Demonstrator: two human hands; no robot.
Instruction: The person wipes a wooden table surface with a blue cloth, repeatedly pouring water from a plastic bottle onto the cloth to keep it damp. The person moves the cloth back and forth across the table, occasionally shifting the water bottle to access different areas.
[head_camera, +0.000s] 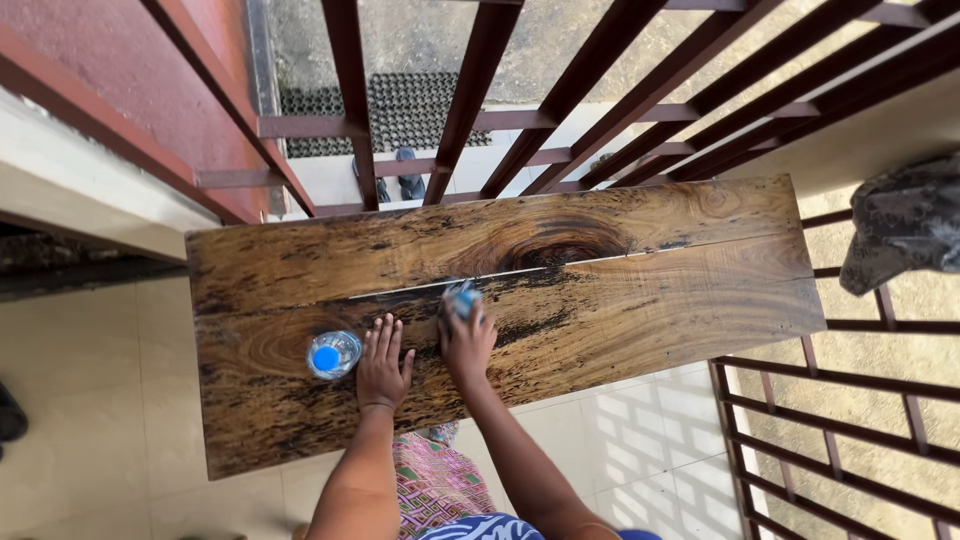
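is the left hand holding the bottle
No, the left hand lies flat on the wooden board, just beside the bottle.

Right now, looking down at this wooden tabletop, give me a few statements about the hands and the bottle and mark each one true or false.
1. The left hand lies flat on the wooden tabletop. True.
2. The right hand is empty. False: it grips a small blue and grey thing, pressed to the wood.
3. The bottle has a red cap. False: the cap is blue.
4. The bottle stands to the left of the left hand. True.
5. A dark patterned cloth hangs on the railing at the right. True.
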